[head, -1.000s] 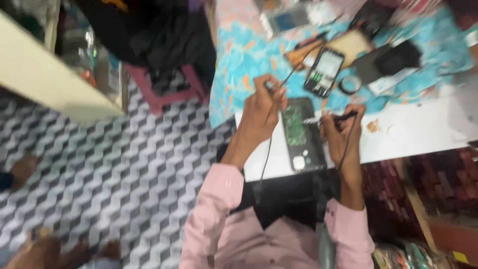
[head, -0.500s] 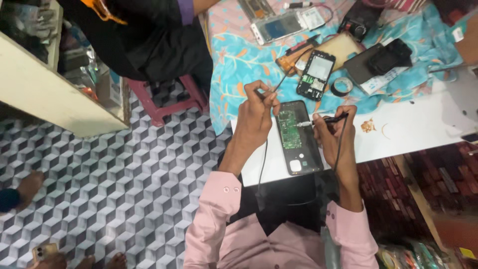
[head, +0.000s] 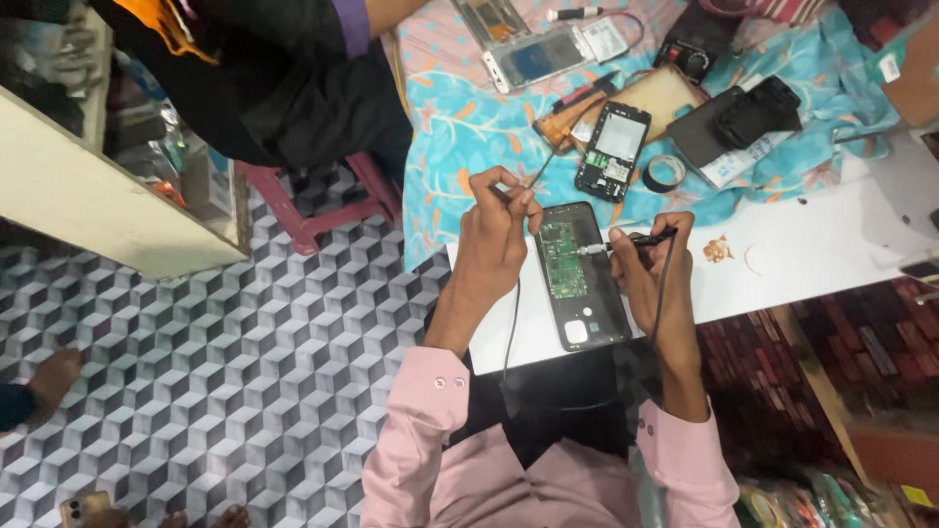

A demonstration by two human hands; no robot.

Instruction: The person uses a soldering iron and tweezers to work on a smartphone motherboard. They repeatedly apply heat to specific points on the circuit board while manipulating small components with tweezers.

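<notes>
Opened phone (head: 579,277): back removed, green circuit board exposed, flat on the white table (head: 831,254) at its near edge. Judged light, stiff and fragile; grip it by the side edges, off the board. Your left hand (head: 494,244) pinches a thin probe (head: 540,171); your right hand (head: 646,269) grips a second probe (head: 636,242), tip on the board. Beyond, on the patterned blue cloth (head: 469,127): another opened phone (head: 613,150), a tape roll (head: 665,173).

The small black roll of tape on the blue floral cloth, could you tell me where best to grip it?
Pinch the small black roll of tape across its outer rim from above: it lies flat, hole upward, on the blue floral cloth, close beside the opened small phone, so its right side is freer.
</notes>
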